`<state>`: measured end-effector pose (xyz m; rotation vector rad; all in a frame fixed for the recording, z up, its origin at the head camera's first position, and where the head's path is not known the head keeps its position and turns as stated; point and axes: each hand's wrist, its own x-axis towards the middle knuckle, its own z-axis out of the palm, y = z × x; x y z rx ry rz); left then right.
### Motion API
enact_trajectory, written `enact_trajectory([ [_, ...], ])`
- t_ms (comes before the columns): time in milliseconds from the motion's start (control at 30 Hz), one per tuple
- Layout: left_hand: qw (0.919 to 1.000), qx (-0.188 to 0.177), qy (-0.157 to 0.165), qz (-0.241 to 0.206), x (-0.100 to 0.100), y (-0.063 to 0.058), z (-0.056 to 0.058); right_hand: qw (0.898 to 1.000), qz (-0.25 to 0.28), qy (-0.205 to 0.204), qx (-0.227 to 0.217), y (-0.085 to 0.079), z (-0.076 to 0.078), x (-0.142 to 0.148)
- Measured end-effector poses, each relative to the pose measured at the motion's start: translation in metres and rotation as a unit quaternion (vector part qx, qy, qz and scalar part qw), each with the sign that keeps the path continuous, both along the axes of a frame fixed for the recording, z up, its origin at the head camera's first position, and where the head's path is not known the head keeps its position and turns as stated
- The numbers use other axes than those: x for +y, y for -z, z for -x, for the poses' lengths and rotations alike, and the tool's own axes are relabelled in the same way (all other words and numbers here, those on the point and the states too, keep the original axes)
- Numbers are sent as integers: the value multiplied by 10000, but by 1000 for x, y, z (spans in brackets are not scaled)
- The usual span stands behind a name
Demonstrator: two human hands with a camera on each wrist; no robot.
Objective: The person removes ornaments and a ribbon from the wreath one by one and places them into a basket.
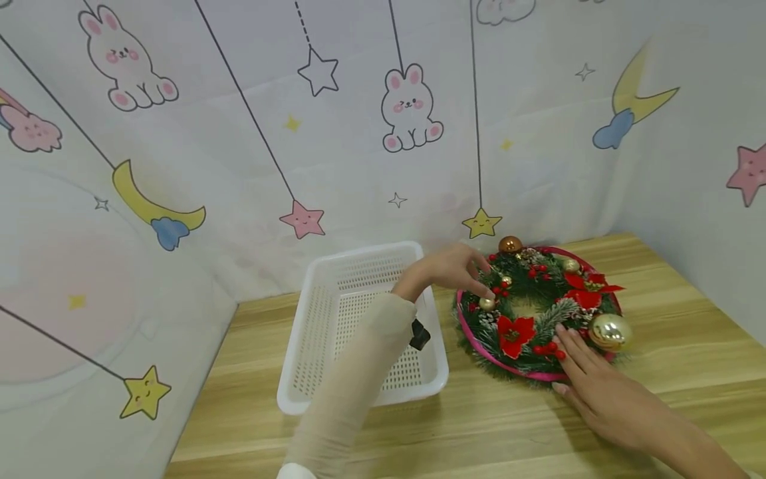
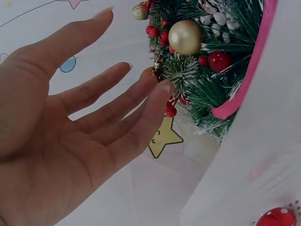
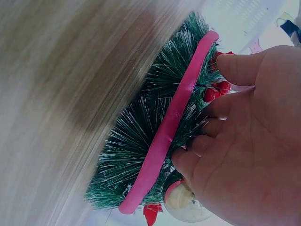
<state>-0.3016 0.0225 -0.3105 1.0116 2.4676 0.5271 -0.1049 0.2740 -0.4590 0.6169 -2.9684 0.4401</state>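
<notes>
A green wreath [image 1: 547, 319] lies on the table, dressed with frosted pine sprigs, red poinsettias, red berries and gold balls. A pink ribbon [image 3: 176, 110] runs along its outer edge. My left hand [image 1: 457, 269] hovers at the wreath's left side, its fingers loosely spread and nothing between them. In the left wrist view, its fingertips are close to a gold ball [image 2: 185, 37] and red berries; whether they touch is unclear. At the front right, my right hand [image 1: 604, 389] rests on the wreath with fairly straight fingers beside a large gold ball [image 1: 609, 332].
A white perforated basket [image 1: 439, 372] stands left of the wreath, partly behind my left forearm. A small black item [image 1: 420, 334] shows by the left wrist. Low in the left wrist view is a red, white-dotted thing [image 2: 277, 219]. A patterned curtain [image 1: 359, 166] hangs behind the table.
</notes>
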Motion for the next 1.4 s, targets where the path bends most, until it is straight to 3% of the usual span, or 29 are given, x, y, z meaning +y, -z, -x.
enact_trajectory([
  [233,9989,264,-44,384,13,10,3,10000,38,-2,-34,1,1,1],
  [433,9986,-74,-384,358,23,16,3,9999,82,-30,-96,0,2,2],
  [667,9974,175,-374,597,29,23,1,10000,44,-33,-30,0,3,1],
  [900,9970,141,-305,691,34,23,-3,10000,70,12,-64,0,4,6],
  [1100,9930,-12,-451,1089,40,22,-4,10000,80,-11,-27,1,3,6],
  [1200,9913,-55,-330,1272,42,22,-4,9999,89,-52,16,1,3,5],
  [1400,9931,-12,-348,1118,43,19,0,9999,116,-22,-51,1,3,6],
])
